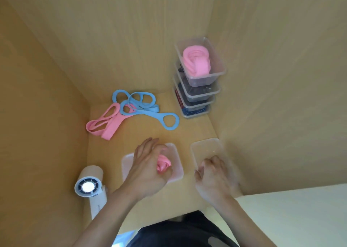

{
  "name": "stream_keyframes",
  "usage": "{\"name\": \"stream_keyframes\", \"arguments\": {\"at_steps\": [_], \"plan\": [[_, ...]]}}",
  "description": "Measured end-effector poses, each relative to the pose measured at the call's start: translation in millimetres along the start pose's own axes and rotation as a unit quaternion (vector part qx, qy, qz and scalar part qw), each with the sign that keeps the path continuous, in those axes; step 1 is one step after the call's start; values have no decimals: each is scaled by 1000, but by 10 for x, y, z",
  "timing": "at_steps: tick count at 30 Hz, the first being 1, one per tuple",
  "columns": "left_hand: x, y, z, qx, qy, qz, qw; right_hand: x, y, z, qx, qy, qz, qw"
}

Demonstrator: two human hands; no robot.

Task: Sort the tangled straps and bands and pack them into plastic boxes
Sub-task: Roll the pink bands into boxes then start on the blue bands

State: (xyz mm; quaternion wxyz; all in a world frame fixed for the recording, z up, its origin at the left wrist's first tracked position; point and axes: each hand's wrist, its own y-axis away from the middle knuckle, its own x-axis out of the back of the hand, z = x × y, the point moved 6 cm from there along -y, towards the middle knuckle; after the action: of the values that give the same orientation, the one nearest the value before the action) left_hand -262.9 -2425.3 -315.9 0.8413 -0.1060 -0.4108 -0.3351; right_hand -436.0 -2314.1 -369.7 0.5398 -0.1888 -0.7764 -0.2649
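Packing pink band (163,165) into box (176,153)
Left hand (148,164) grip pinches the coiled band; press straight below the grip. Right hand (214,175) grip blurred: cannot tell.

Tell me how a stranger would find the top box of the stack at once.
In the far right corner of the wooden surface stands a stack of clear plastic boxes. The top box is the one meant. Unlike those beneath, which hold dark things, it holds a rolled pink band.
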Motion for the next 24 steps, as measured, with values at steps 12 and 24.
{"name": "stream_keyframes", "arguments": {"at_steps": [12,24], "plan": [[60,195,14,-23,41,42,998,95,-68,-44,-43,0,-54,998],[156,-153,476,-171,-30,81,981,845,189,-438,116,-17,64,991]]}}
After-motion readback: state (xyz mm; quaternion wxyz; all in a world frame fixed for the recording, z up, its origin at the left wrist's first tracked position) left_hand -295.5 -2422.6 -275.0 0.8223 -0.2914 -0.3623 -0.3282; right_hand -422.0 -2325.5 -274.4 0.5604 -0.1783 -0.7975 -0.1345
